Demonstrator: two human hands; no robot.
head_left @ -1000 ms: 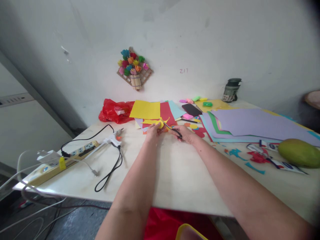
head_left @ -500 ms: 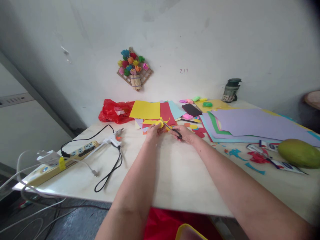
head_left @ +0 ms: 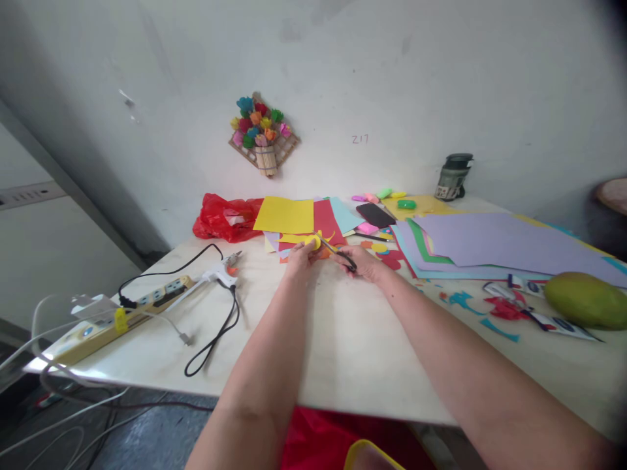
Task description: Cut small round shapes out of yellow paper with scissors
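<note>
My left hand [head_left: 302, 254] is closed on a small piece of yellow paper [head_left: 314, 242], with ragged strips trailing from it. In my right hand [head_left: 360, 260] is a pair of scissors [head_left: 345, 258] with dark handles, its blades pointing left and reaching the yellow paper's edge. Behind the hands lie a whole yellow sheet [head_left: 285, 215] and a red sheet [head_left: 329, 217]. Beside my right hand are cut paper pieces, among them red shapes [head_left: 390, 260] and a yellow round [head_left: 379, 248].
On the left are a glue gun [head_left: 223, 271] and a power strip [head_left: 132, 320] with cables. A red plastic bag [head_left: 225, 219] sits at the back. To the right are a purple sheet [head_left: 504, 241], a mango [head_left: 588, 300], glue tubes [head_left: 563, 326], a phone [head_left: 375, 215] and a dark cup [head_left: 453, 176].
The curled yellow strip by the scissor blades has shifted slightly to the right. Both hands stay in nearly the same place.
</note>
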